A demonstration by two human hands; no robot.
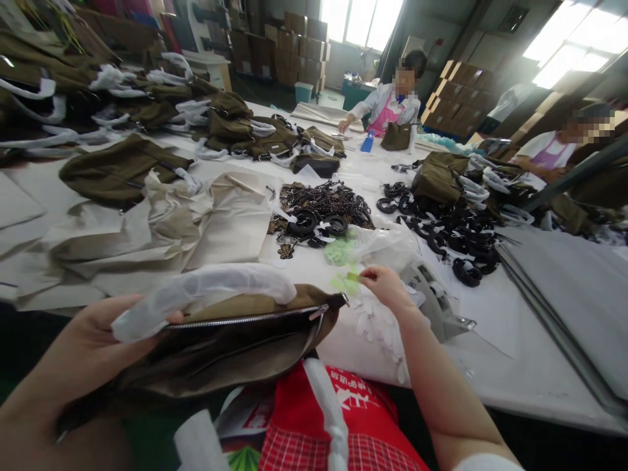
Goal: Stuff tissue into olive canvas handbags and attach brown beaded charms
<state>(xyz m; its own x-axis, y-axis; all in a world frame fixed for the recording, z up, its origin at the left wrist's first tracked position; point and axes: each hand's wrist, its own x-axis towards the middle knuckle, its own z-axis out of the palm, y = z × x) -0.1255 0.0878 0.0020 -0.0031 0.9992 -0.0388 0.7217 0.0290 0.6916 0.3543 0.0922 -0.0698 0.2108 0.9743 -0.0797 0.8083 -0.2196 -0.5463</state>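
Observation:
My left hand [83, 353] grips an olive-brown bag [230, 347] near its white-wrapped handle [201, 294], holding the zipped top open toward me. My right hand [387, 284] reaches forward over the table edge and pinches a small light-green tag [349, 278]. More green tags [338, 252] lie just beyond it beside a clear plastic bag [387, 245]. A pile of small white pieces [377, 327] lies under my right wrist.
A heap of black rings and dark patterned straps [318, 212] lies mid-table; more black rings [461, 235] lie to the right. Olive bags [122, 167] and beige cloth covers [161, 235] fill the left. Two seated people [392, 98] work at the far side. Grey sheets [564, 288] lie right.

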